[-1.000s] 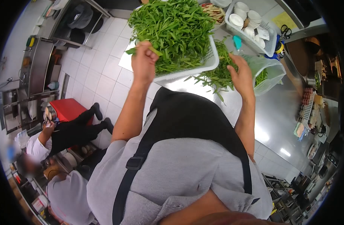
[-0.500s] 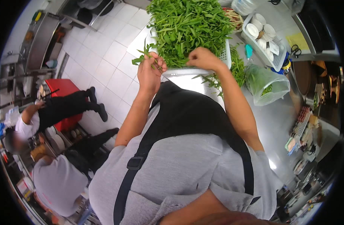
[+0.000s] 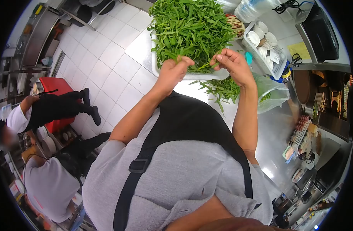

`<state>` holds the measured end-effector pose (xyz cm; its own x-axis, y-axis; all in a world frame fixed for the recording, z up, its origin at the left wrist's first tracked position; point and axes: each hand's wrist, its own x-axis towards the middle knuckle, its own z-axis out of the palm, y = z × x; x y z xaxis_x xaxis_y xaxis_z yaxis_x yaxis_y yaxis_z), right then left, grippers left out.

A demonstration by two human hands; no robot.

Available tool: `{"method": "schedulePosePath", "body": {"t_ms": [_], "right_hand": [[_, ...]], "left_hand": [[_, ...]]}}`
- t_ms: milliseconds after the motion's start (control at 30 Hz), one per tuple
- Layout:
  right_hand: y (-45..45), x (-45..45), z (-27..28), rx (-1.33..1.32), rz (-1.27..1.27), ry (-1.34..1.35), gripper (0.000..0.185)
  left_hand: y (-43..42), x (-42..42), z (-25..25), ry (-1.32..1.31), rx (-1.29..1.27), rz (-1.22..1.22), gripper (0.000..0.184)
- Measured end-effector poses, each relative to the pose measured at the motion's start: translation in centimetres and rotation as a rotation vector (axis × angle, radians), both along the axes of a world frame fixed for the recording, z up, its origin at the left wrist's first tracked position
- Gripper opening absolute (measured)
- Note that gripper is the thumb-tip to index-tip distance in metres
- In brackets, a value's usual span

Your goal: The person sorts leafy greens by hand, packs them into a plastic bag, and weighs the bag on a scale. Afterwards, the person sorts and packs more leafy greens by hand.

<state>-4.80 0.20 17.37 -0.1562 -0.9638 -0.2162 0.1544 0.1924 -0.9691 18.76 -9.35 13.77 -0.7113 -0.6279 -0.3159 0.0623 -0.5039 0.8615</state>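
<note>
Here, your left hand [image 3: 172, 72] is clasping leaves [image 3: 179, 58] in a curled grip. Your right hand [image 3: 238, 67] is pinching a sprig [image 3: 205, 66] near the rim of the white basket [image 3: 199, 76]

1. I count two hands of mine: left hand [image 3: 174, 73], right hand [image 3: 238, 68].
2. One big heap of greens [image 3: 190, 30], one smaller pile [image 3: 224, 90] to my right.
3. Two white baskets: one large basket [image 3: 211, 75], one small basket [image 3: 278, 69] far right.
4. One plastic bag [image 3: 274, 93], right.
5. One pair of scissors [image 3: 296, 60], far right.
6. Two co-workers, left: one nearer person [image 3: 51, 184], one farther person [image 3: 53, 107].
</note>
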Motion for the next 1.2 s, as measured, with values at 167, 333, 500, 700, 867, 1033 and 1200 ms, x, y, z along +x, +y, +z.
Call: {"method": "schedulePosePath", "body": {"t_ms": [167,333,500,700,867,1033,1200], "right_hand": [[0.0,0.5,0.2,0.009,0.036,0.047,0.018],[-0.2,1.1,-0.2,0.015,-0.031,0.028,0.024],[-1.4,2.5,-3.4,0.02,0.219,0.598,0.022],[-5.5,7.4,-5.9,0.108,0.367,0.826,0.022],[-8.2,8.6,-7.9,0.32,0.408,0.861,0.027],[-4.9,4.2,-4.2,0.045,0.243,0.59,0.026],[-1.5,0.0,-0.1,0.135,0.008,0.294,0.024]], "left_hand": [[0.7,-2.6,-1.3,-0.015,-0.35,-0.041,0.031],[-0.7,-2.1,-0.7,-0.059,-0.423,0.032,0.026],[-7.0,3.0,1.2,0.193,-0.114,0.295,0.011],[-8.1,5.3,0.9,0.358,0.007,0.244,0.014],[-5.6,4.9,0.9,0.338,0.077,0.347,0.018],[-5.7,6.3,-1.7,0.395,0.143,0.402,0.019],[-4.7,4.8,-1.1,0.423,0.328,0.464,0.021]]}}
